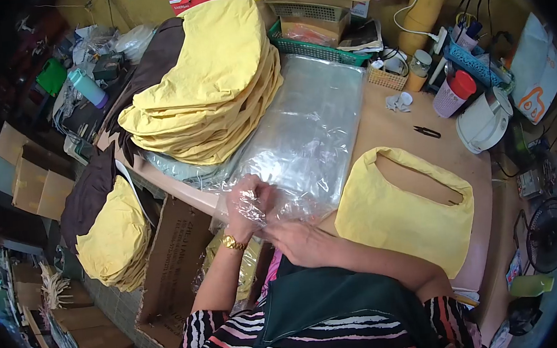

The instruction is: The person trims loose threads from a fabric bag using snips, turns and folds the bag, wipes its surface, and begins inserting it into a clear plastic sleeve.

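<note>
My left hand (252, 201), with a gold watch at the wrist, is closed on a crinkled clear plastic bag (281, 208) at the table's near edge. Close beside it, my right hand (301, 243) has its fingers curled at the same plastic, their tips partly hidden. A flat stack of clear plastic bags (316, 114) lies just beyond both hands. To the right, a yellow fabric bag (398, 220) with a handle opening rests flat on the table. A tall pile of yellow fabric bags (209, 67) stands on the left, with dark brown fabric (156, 59) beside it.
Thread snips (427, 132) and a pink cup with a red top (455, 92) are on the table's right side. A green basket (314, 48) stands at the back. Below left are an open cardboard box (174, 269) and another yellow pile (115, 235). A black fan (549, 235) is at far right.
</note>
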A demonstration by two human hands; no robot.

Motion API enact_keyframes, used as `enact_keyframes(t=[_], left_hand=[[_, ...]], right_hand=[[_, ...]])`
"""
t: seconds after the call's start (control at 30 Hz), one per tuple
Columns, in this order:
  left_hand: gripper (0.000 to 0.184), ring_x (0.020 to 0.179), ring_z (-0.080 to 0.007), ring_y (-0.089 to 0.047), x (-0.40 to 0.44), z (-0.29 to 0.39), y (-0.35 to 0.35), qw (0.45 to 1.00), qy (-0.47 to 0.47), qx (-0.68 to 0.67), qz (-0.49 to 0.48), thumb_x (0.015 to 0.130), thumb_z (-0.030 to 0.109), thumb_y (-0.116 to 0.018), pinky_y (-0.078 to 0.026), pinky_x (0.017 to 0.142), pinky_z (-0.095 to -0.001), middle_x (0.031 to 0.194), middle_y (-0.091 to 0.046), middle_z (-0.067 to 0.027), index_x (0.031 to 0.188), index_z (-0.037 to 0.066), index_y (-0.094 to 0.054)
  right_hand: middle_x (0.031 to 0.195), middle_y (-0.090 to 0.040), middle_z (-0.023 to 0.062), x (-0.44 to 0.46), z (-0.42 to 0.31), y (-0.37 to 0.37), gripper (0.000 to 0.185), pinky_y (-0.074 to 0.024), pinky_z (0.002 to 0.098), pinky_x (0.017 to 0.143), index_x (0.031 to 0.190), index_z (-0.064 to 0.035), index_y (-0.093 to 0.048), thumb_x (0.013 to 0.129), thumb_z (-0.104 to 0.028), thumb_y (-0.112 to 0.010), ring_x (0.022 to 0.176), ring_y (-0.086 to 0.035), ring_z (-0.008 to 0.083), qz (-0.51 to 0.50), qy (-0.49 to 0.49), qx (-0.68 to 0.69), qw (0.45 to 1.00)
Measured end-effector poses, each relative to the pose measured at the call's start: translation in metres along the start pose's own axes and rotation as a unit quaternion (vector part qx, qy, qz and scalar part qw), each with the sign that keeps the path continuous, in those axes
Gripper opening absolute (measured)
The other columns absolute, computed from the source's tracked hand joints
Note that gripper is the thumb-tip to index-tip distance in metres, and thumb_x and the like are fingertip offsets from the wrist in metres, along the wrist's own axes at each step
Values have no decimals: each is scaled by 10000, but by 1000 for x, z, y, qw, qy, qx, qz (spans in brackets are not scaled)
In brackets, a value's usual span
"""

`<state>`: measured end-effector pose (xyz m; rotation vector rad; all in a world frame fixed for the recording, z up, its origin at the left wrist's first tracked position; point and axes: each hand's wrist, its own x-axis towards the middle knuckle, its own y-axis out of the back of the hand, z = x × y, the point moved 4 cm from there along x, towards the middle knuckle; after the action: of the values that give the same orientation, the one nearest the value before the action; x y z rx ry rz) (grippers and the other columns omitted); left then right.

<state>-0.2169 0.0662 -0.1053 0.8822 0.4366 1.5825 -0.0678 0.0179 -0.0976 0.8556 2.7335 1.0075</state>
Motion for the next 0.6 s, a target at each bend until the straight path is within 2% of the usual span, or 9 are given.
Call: enact_keyframes(t=[0.03, 0.13, 0.17, 0.23, 0.3, 0.4, 0.43, 0.5, 0.6], left_hand=[[163, 600, -293, -589, -5, 6, 8, 997, 9, -36, 64, 783, 154, -721, -458, 552, -386, 702, -583, -142, 753, 23, -629], [190, 723, -316, -606, -20, -11, 3, 990, 49, -24, 130, 833, 173, -690, -477, 652, -403, 745, -613, -147, 745, 19, -622], [163, 892, -365, -594, -25, 1, 4, 986, -85, 29, 142, 899, 151, -611, -470, 799, -446, 887, -630, -185, 831, 2, -613], [147, 965, -391, -571, -40, -18, -1, 991, -60, 59, 104, 918, 132, -569, -445, 868, -468, 981, -613, -204, 927, -11, -604], [258, 1066, -427, -547, -55, -12, 4, 986, -91, 127, 64, 950, 76, -467, -437, 947, -479, 1205, -536, -250, 1169, -45, -532], [289, 1072, -435, -544, -84, -15, 9, 996, -13, 84, -26, 951, 76, -463, -456, 926, -453, 1198, -543, -261, 1202, -50, -533], [234, 1073, -428, -549, -86, 5, 26, 997, 14, 77, -21, 944, 55, -461, -467, 911, -434, 1154, -558, -269, 1128, -56, -555], [155, 1000, -399, -574, -90, 16, 66, 999, 22, 24, -7, 939, 54, -482, -480, 854, -405, 1092, -582, -249, 999, -53, -578], [254, 625, -135, -529, -102, 23, 125, 966, 198, -130, -106, 1002, 166, -451, -432, 593, -303, 682, -553, -53, 870, -6, -584]], right_hand=[[1327, -434, 336, 3, -1, 3, 384, -397, 452, 1031, 1189, 86, -505, 834, -54, -543, 1222, -457, 462, 35, -17, -48, 998], [1408, -354, 337, 23, 22, -10, 534, -247, 547, 1114, 1295, 73, -457, 821, -142, -573, 1337, -323, 480, 96, 2, -216, 972], [1408, -354, 337, 33, 29, -13, 534, -247, 547, 1114, 1295, 73, -457, 821, -142, -573, 1337, -323, 480, 99, -1, -215, 972], [1493, -277, 282, 59, 39, -17, 526, -112, 668, 1109, 1379, 24, -413, 903, -192, -476, 1421, -164, 452, -34, -54, -352, 934], [1509, -264, 261, 72, 43, -13, 507, -79, 709, 1081, 1392, -59, -435, 911, -217, -462, 1433, -133, 443, 9, -67, -340, 938], [1544, -221, 210, 84, 55, 2, 482, -22, 754, 1044, 1404, -233, -459, 925, -290, -440, 1448, -89, 428, 58, -87, -319, 942], [1564, -191, 181, 87, 57, 7, 473, 2, 759, 1037, 1403, -324, -462, 931, -336, -432, 1452, -76, 422, 62, -93, -307, 945], [1574, -172, 162, 92, 59, 18, 513, 6, 752, 1048, 1429, -329, -416, 920, -392, -434, 1452, -50, 429, 15, -121, -300, 946], [1588, -146, 137, 88, 65, 24, 559, 35, 714, 1080, 1461, -341, -360, 924, -492, -394, 1459, -8, 412, -8, -126, -298, 946]])
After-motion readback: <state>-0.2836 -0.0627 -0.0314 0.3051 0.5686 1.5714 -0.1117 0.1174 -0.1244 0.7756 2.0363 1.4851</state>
